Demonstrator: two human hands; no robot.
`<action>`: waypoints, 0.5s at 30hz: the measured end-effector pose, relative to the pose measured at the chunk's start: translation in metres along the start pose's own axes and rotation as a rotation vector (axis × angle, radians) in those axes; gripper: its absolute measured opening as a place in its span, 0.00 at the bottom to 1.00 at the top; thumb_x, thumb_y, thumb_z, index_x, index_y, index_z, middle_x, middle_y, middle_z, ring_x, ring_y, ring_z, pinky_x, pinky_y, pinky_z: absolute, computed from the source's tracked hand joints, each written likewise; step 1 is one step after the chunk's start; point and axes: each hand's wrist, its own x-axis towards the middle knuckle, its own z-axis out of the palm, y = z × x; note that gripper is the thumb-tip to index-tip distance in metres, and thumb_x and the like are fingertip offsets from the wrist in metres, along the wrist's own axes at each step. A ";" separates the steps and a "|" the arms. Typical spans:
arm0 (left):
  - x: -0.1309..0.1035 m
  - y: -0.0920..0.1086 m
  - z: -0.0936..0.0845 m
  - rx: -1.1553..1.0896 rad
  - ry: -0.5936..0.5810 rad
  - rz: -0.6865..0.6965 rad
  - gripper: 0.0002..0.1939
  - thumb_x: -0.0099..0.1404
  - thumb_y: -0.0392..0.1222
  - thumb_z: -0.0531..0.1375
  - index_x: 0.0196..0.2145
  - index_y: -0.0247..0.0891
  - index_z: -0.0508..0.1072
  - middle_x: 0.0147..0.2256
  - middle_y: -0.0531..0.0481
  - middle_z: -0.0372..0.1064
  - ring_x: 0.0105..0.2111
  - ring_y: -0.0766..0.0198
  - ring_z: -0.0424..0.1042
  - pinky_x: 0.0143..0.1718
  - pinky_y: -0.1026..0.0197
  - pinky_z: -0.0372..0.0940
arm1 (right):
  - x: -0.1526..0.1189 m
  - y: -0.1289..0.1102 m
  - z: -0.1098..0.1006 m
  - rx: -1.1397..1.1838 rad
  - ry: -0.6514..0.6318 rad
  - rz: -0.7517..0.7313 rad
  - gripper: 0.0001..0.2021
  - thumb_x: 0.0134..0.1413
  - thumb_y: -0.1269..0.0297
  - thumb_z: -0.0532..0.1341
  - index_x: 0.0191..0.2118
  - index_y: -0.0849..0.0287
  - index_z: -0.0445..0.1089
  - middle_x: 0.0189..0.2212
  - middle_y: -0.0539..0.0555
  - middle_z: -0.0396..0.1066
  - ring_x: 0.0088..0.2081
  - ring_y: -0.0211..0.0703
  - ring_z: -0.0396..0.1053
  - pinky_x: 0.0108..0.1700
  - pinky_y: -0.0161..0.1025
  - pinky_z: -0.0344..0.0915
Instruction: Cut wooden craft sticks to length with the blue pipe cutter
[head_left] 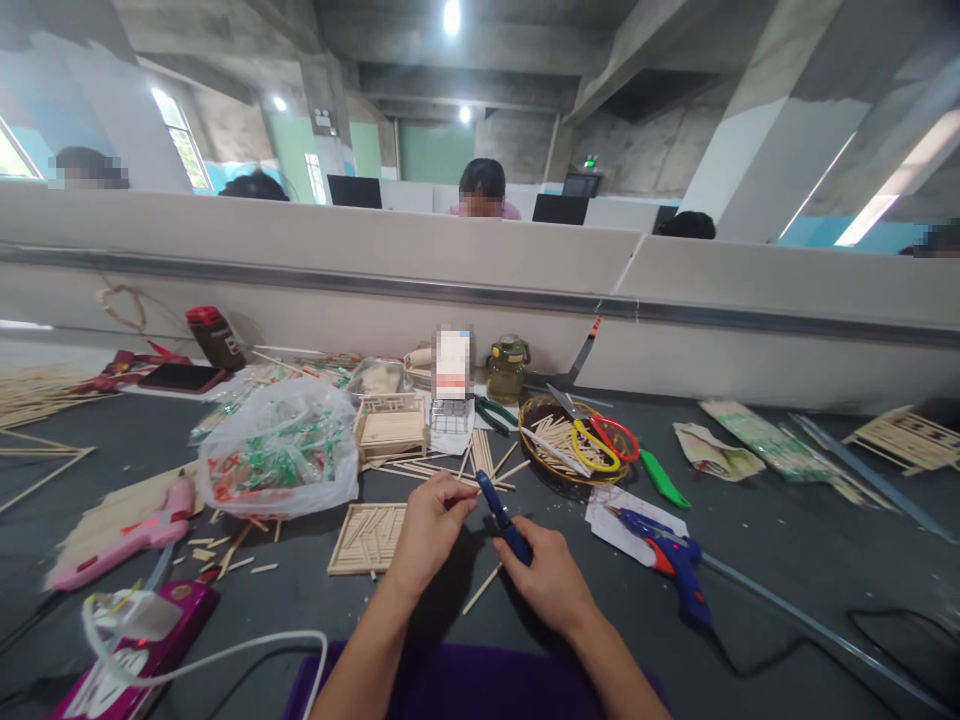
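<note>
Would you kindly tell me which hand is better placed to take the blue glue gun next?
Probably the right hand: it is nearer the blue glue gun, while the left hand is farther across. The right would, however, need to put down the blue tool first.

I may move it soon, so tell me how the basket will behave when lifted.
The basket is probably light, holding mostly thin sticks. Tilting could spill them, as they lie loose. The scissors, resting across its rim, may slide off.
</note>
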 end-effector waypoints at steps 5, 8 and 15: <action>-0.004 0.002 0.004 0.073 0.012 0.012 0.09 0.58 0.31 0.58 0.31 0.38 0.79 0.29 0.51 0.69 0.33 0.63 0.69 0.37 0.62 0.61 | 0.003 0.003 0.000 0.045 -0.055 0.000 0.12 0.58 0.58 0.54 0.29 0.58 0.68 0.22 0.50 0.70 0.24 0.41 0.67 0.28 0.33 0.54; -0.004 0.004 0.005 0.105 0.014 0.030 0.10 0.59 0.31 0.57 0.31 0.39 0.78 0.28 0.52 0.67 0.32 0.63 0.69 0.36 0.62 0.61 | 0.003 0.005 0.001 0.057 -0.048 -0.022 0.11 0.58 0.59 0.53 0.30 0.58 0.68 0.22 0.50 0.70 0.24 0.41 0.67 0.28 0.33 0.54; -0.004 0.009 0.006 0.157 0.023 0.067 0.09 0.61 0.32 0.56 0.32 0.39 0.77 0.30 0.51 0.68 0.32 0.63 0.68 0.35 0.63 0.60 | 0.001 0.007 0.003 0.017 0.015 -0.037 0.11 0.58 0.60 0.54 0.29 0.58 0.67 0.24 0.50 0.70 0.26 0.41 0.66 0.30 0.34 0.54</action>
